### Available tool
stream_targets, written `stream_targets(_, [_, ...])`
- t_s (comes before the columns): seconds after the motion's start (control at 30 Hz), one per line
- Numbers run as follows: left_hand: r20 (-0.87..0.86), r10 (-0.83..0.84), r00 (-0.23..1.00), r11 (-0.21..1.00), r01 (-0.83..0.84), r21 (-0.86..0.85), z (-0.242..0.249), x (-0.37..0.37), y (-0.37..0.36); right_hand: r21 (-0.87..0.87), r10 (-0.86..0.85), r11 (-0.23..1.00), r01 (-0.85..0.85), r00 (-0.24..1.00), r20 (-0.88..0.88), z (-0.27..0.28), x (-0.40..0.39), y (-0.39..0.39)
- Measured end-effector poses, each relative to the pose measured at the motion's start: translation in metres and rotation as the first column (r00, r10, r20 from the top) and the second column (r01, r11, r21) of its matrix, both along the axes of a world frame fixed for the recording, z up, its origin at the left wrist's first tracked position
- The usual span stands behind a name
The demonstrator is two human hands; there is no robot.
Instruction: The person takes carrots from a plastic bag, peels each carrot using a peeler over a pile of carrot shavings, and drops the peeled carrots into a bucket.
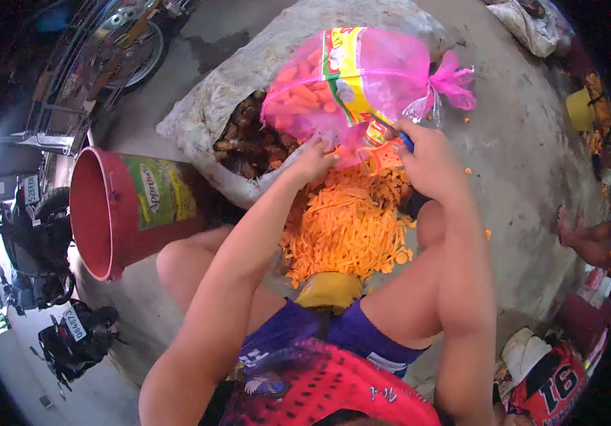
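Observation:
A pink mesh bag [391, 64] with a yellow and green printed band lies in front of me, its right end tied in a knot. Orange carrots [302, 89] fill its left part. My left hand [312, 163] is closed on the near edge of the bag; its fingertips are partly hidden. In my right hand [426, 156] is a blue-handled knife [406, 140], held against the bag's near right side by the printed label. Below both hands, a heap of cut orange strips [348, 227] spreads between my legs.
A large whitish sack [202, 106] lies open behind, with brown lumps [249, 138] in its mouth. To the left a red bucket [100, 213] lies on its side. A yellow container [330, 290] sits before my lap. Motorcycles [71, 330] stand left; another person's foot [571, 231] is at right.

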State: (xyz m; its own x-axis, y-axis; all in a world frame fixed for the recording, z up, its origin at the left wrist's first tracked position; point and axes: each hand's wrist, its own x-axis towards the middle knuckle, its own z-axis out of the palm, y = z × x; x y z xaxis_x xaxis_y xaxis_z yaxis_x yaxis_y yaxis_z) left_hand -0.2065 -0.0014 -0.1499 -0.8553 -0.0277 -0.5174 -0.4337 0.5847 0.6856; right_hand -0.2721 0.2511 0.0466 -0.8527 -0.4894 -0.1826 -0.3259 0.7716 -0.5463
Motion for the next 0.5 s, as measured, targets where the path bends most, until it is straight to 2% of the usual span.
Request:
stream_targets(0.03, [-0.067,-0.064,0.996,0.962,0.044,-0.269,-0.012,-0.013,-0.001,-0.036,0.005,0.999,-0.005,1.0,0.003,0.0,-0.008,0.003])
stream_targets(0.07, [-0.113,-0.143,0.983,0.852,0.064,-0.52,-0.024,-0.026,-0.002,-0.051,0.001,0.999,-0.002,1.0,-0.008,0.0,-0.014,0.005])
stream_targets(0.2, [0.08,-0.131,0.988,0.667,0.147,-0.73,-0.071,-0.06,-0.048,-0.07,0.0,0.998,0.0,1.0,0.005,0.003,-0.02,0.011])
stream_targets(0.3, [-0.009,0.025,1.0,0.711,-0.024,-0.703,-0.005,-0.056,-0.04,-0.091,0.019,0.996,-0.014,0.999,0.049,0.009,-0.021,0.012])
stream_targets(0.33, [-0.081,-0.069,0.994,0.625,-0.02,-0.78,-0.016,-0.056,-0.049,-0.104,0.029,0.994,-0.022,0.997,0.064,0.008,-0.02,0.012])
stream_targets(0.43, [0.14,-0.1,0.985,0.655,0.17,-0.736,0.016,-0.07,-0.049,-0.077,0.051,0.996,-0.045,0.996,0.078,0.0,-0.017,0.012])
stream_targets(0.5, [0.089,-0.185,0.979,0.574,0.182,-0.799,-0.008,-0.07,-0.061,-0.05,0.059,0.997,-0.056,0.996,0.072,-0.001,-0.013,0.01])
